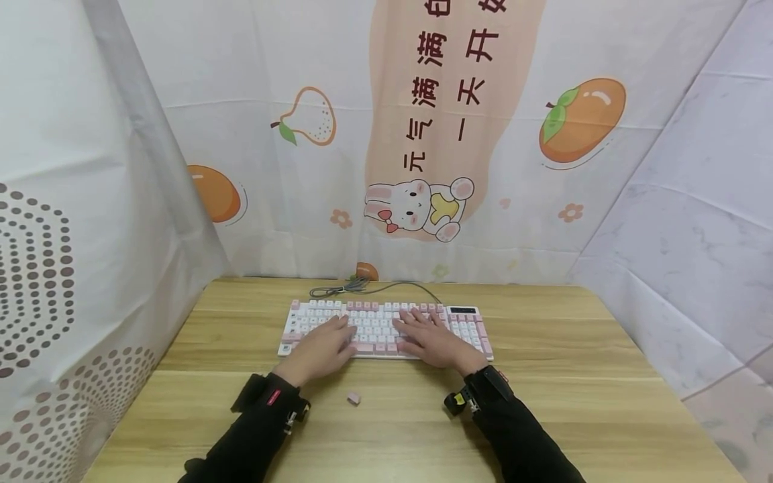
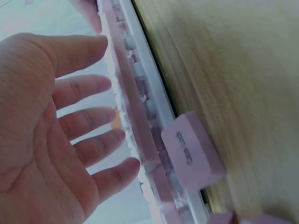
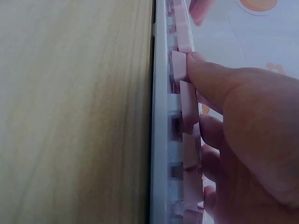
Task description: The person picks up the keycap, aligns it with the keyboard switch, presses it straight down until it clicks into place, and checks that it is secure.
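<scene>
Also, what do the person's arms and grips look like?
Left sleeve and right sleeve: black. Left strap at the wrist: black, with a red tag. Right strap: black, with a small black unit marked yellow. Left grip and right grip: ungloved.

Head view bright and even, faint shadows by sleeves (image 1: 521, 429); wrist views hazy, soft, left one's backdrop (image 2: 112, 207) washed out.

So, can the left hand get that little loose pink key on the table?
Probably yes. The left hand is over the keyboard, and the loose pink key lies close by on the table with nothing covering it. The hand would just need to draw back.
</scene>
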Action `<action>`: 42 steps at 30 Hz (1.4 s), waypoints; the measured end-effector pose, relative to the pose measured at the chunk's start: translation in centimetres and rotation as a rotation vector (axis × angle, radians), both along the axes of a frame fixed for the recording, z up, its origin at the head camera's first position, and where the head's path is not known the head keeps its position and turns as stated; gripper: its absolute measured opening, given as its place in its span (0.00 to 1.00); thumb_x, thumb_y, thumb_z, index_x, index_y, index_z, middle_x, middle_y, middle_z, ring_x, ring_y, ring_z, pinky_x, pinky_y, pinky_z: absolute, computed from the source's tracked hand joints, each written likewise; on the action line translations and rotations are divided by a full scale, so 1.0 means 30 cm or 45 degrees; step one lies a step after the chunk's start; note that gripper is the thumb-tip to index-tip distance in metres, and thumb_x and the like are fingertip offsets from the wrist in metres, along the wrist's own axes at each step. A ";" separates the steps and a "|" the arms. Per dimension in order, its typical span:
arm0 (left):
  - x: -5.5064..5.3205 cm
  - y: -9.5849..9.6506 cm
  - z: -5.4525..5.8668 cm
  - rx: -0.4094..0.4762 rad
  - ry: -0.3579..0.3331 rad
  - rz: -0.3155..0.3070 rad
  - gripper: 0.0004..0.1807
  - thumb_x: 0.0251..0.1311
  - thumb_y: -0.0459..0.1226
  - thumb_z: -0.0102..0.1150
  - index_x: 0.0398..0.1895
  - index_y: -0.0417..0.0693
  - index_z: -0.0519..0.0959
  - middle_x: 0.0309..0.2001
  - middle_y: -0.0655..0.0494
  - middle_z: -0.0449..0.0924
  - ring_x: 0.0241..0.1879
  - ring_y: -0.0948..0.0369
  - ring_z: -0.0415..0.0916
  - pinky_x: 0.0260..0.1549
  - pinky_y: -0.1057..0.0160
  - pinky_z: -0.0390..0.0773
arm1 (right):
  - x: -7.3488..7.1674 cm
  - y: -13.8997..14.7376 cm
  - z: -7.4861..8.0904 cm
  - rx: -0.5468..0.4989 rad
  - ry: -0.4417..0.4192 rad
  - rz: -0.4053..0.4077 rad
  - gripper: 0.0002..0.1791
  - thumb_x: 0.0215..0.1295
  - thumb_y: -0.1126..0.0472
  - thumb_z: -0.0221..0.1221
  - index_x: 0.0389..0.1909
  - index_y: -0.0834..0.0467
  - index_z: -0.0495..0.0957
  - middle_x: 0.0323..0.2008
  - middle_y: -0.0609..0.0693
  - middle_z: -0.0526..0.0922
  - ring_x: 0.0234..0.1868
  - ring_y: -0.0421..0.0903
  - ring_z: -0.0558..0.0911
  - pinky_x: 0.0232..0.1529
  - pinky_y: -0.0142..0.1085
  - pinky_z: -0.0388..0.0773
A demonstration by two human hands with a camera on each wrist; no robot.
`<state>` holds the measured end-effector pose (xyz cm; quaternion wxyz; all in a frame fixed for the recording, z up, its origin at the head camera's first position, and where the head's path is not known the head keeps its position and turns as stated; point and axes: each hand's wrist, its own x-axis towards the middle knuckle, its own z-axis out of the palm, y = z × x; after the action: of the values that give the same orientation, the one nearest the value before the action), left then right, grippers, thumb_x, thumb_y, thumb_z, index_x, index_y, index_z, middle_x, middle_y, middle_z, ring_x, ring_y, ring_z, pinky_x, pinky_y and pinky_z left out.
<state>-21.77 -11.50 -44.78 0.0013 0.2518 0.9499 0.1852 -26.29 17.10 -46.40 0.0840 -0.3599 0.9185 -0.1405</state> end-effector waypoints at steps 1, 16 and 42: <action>0.008 -0.007 0.000 0.024 0.004 -0.016 0.25 0.71 0.43 0.58 0.65 0.38 0.76 0.70 0.35 0.67 0.71 0.39 0.62 0.71 0.41 0.60 | -0.001 0.001 -0.001 0.000 0.000 0.001 0.33 0.81 0.43 0.43 0.79 0.53 0.58 0.79 0.56 0.51 0.80 0.60 0.45 0.76 0.62 0.35; 0.090 -0.056 0.033 0.136 -0.006 -0.110 0.23 0.69 0.46 0.63 0.62 0.44 0.80 0.68 0.41 0.72 0.68 0.45 0.69 0.66 0.41 0.67 | -0.005 -0.002 -0.001 0.009 0.004 -0.003 0.33 0.81 0.43 0.43 0.79 0.53 0.57 0.79 0.57 0.51 0.80 0.60 0.45 0.76 0.61 0.34; 0.104 -0.023 0.011 0.133 -0.321 -0.255 0.26 0.51 0.49 0.76 0.52 0.48 0.85 0.46 0.62 0.85 0.44 0.66 0.79 0.49 0.58 0.80 | 0.001 -0.006 0.010 -0.017 -0.018 -0.005 0.32 0.81 0.45 0.45 0.79 0.55 0.58 0.79 0.58 0.52 0.79 0.61 0.46 0.75 0.63 0.35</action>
<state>-18.64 -12.20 -44.44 0.1257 0.3198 0.9014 0.2634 -26.27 16.92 -46.10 0.0880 -0.3576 0.9177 -0.1493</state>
